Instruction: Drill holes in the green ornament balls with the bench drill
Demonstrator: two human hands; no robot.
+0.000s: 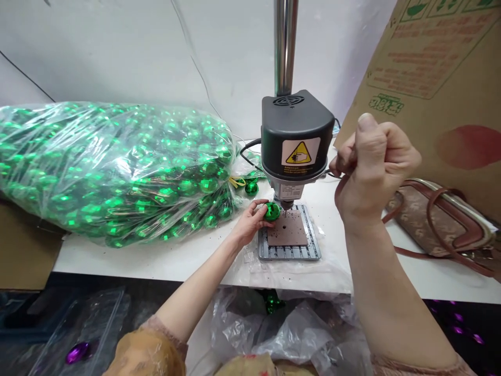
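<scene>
My left hand pinches a shiny green faceted ball and holds it on the grey base plate, right beside the tip under the head of a small bench drill press. My right hand is raised to the right of the press head, closed in a fist around its side lever, which is mostly hidden by the fingers. A brown pad lies on the base plate.
A large clear bag full of green balls fills the left of the white table. A brown handbag and a cardboard box stand at the right. Plastic bags lie below the table edge, with a purple ball at lower left.
</scene>
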